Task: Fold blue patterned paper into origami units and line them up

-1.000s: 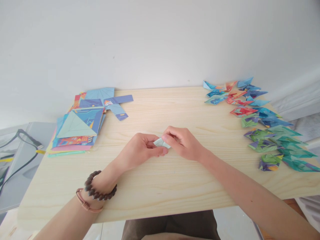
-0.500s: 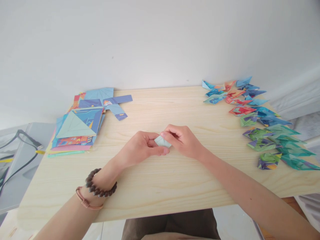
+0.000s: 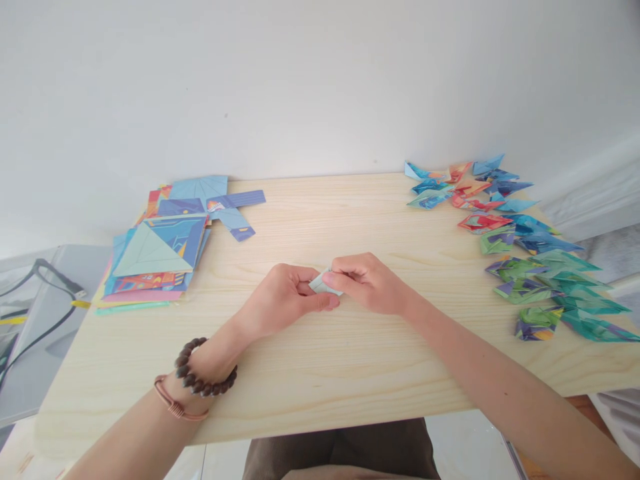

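Note:
A small pale-green folded paper piece is pinched between both hands at the middle of the light wooden table. My left hand grips its left side with thumb and fingers closed; a bead bracelet and a cord sit on that wrist. My right hand holds the right side, fingers curled over it. Most of the paper is hidden by the fingers.
A stack of colourful paper sheets lies at the table's left back. Several folded paper shapes in blue, red and green spread along the right edge. Cables lie on a grey surface to the left. A white wall stands behind.
Both hands stay together on the paper piece; the right fingers have shifted slightly over it. The view has dropped a little.

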`<state>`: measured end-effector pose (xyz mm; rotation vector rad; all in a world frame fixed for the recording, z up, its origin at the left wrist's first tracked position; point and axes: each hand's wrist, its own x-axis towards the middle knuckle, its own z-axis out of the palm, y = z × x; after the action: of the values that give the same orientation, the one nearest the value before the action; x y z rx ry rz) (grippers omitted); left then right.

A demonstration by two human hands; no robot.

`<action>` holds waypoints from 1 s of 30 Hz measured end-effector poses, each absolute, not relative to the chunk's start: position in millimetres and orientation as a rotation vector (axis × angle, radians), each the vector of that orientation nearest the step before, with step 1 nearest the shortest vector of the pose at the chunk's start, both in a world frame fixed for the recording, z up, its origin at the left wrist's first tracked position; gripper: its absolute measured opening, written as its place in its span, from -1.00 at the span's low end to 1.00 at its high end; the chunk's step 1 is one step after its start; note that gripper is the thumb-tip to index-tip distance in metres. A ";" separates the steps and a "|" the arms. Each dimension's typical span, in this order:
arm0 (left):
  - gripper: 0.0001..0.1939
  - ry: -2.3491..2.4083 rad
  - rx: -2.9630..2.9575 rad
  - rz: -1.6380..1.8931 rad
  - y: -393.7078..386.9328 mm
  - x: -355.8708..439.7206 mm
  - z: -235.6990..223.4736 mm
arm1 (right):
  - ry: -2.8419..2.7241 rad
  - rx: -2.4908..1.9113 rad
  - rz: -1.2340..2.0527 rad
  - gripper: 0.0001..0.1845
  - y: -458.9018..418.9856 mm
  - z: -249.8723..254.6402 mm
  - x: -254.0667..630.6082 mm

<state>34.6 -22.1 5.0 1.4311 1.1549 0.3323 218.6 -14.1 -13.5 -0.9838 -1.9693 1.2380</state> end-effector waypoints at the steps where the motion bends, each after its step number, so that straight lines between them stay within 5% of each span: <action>1: -0.70 1.138 1.424 0.325 -22.0 34.3 4.7 | -1.959 -0.963 1.286 -0.61 -14.0 -13.3 219.8; 14: -0.73 1.078 1.366 0.465 -18.7 34.7 3.4 | -1.962 -0.939 1.260 -0.73 -9.7 -10.5 224.7; 30: -0.77 1.029 1.558 0.516 -17.1 22.8 2.4 | -2.182 -0.832 1.158 -0.64 -9.6 -12.5 230.6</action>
<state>22.8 -17.1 2.4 1.5581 1.0293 0.5156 230.6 -9.6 -12.5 -0.8318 -2.1820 1.1576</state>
